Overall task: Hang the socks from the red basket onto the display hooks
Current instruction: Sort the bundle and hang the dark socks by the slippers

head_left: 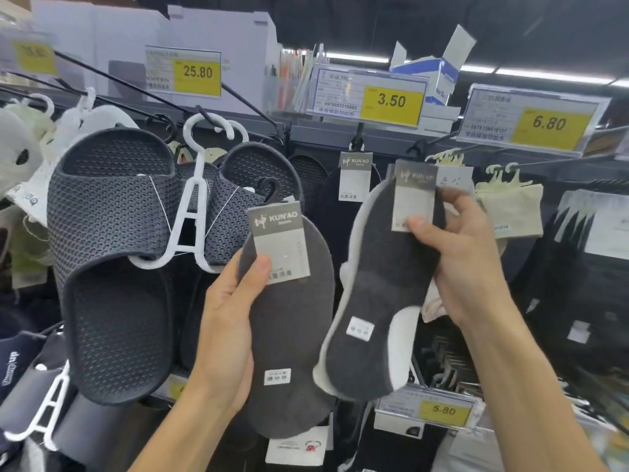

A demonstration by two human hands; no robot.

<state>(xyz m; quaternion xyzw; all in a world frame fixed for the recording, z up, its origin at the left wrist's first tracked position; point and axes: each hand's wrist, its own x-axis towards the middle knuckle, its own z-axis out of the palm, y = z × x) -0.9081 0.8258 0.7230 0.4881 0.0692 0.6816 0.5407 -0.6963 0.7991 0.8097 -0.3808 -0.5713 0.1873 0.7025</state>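
Observation:
My left hand grips a dark grey sock pack with a grey KUN'AO card and a small black hook on top, thumb pressed on the card. My right hand pinches a second dark grey sock pack, edged in white, by its card, held tilted in front of the display. Behind it, black socks with the same card hang from a display hook under the 3.50 price tag. The red basket is out of view.
Dark perforated slippers on a white hanger hang at left under a 25.80 tag. Pale green socks and black packs hang at right below a 6.80 tag. A 5.80 tag sits lower down.

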